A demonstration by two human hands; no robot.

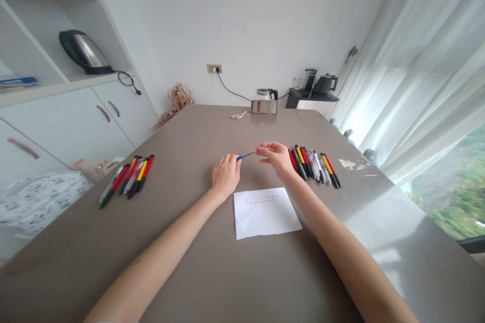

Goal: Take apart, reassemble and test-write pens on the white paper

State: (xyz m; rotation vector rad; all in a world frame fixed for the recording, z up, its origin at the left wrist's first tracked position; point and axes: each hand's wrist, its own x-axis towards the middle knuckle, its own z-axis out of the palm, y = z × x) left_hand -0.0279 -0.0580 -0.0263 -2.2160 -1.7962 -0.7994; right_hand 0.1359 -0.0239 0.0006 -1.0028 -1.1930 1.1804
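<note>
In the head view my left hand (226, 176) is closed around a thin dark rod with a blue part (245, 155). The blue part shows at my fingers; whatever lies inside the fist is hidden. My right hand (276, 157) meets the rod's far end with thumb and fingertips drawn together, and anything small between them cannot be made out. Just below both hands lies a white sheet of paper (265, 219) with faint writing. Close to the right hand is a row of pens (314, 165) in red, yellow, black and clear grey.
Another group of pens (129, 176) lies on the left of the brown table (182, 267). At the far edge are a glass pot on a metal base (265, 107) and a small crumpled wrapper (238, 116). A dark kettle (324, 84) stands beyond, at right.
</note>
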